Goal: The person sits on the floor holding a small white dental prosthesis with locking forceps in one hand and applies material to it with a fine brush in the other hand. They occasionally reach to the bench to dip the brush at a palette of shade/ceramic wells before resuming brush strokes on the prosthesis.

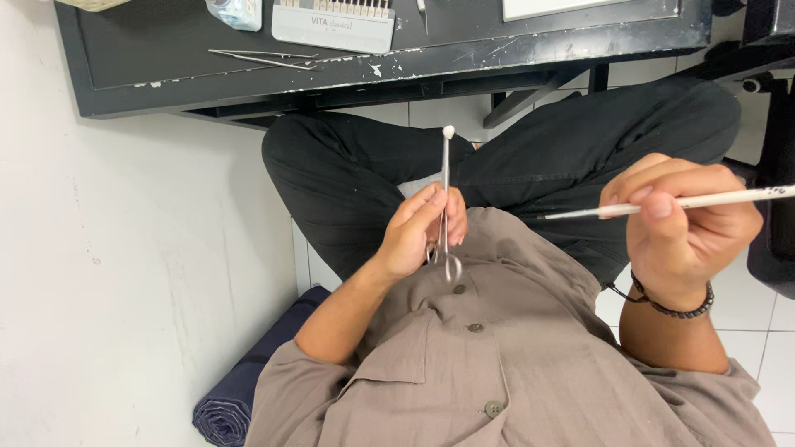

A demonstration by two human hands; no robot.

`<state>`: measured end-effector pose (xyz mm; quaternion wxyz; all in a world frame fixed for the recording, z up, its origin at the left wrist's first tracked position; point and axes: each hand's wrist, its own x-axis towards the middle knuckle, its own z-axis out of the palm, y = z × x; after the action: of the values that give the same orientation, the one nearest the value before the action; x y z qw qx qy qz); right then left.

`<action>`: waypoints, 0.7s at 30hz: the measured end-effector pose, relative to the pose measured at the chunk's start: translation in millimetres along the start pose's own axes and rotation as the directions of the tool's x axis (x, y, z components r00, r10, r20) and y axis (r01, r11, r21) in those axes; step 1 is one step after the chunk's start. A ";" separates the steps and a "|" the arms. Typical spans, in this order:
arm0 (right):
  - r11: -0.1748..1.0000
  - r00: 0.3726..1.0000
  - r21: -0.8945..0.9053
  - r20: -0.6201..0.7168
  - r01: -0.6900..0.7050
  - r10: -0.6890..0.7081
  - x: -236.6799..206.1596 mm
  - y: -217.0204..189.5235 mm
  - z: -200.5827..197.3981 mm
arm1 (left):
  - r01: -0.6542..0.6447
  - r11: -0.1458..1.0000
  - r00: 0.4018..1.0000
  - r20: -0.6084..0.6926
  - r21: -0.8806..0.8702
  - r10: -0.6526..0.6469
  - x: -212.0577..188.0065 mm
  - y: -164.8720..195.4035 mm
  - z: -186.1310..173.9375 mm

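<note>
The person's left hand [418,232] is closed around metal forceps [445,207], which stand upright and pinch a small white tooth [448,132] at the far tip. The right hand [679,219], well apart, has its fingers closed on a thin white brush [671,203]. Tweezers [265,58] lie on the black table [124,66].

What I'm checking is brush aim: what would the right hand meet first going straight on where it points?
Probably the left hand, its fingers on the forceps, below the white piece; depth is unclear.
</note>
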<state>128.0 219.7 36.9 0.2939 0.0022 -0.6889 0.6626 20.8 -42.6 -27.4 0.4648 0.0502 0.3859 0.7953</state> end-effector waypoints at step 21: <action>0.906 0.974 -0.363 0.143 0.219 -0.178 -0.1 15.6 46.6 | 0.280 0.847 0.913 0.399 -0.453 -0.088 -9.1 -40.3 7.8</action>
<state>103.2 179.0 25.0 0.3176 0.0510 -0.8140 0.4836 57.6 -34.3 -46.0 0.6001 0.0361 0.0769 0.7954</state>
